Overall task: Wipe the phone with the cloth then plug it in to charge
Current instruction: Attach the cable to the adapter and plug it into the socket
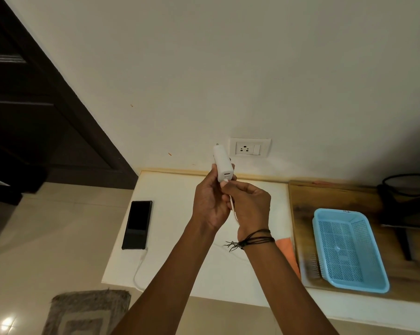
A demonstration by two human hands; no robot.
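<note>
Fingertips of the right hand [249,206] are pinched together on the plug end of the white cable [233,209], which is held right at the lower face of the charger brick [222,166], beside its two ports. Whether the connector is already seated cannot be told, since the tip is hidden by the fingers. The brick is clamped in the left hand [210,204], thumb on one side and fingers wrapped behind, with its prongs pointing toward 12 o'clock.

The brick is judged light, rigid and smooth-sided (a little slippery, so the grip belongs on its broad flanks, clear of the prongs). The cable is thin and limp; it is best taken by the stiff connector shell, never by the cord itself.

From the hands, the wall socket [250,148] lies at about 1 o'clock, near the prongs but apart from them. The phone [137,224] lies flat and screen up on the white counter [175,213] at about 8 o'clock from the hands, well apart from every finger, with the cable's other end seemingly joined at its near edge. The orange cloth [287,250] is seen at 5 o'clock, partly behind the right wrist, and a blue basket [349,250] stands further out at 4 o'clock.
</note>
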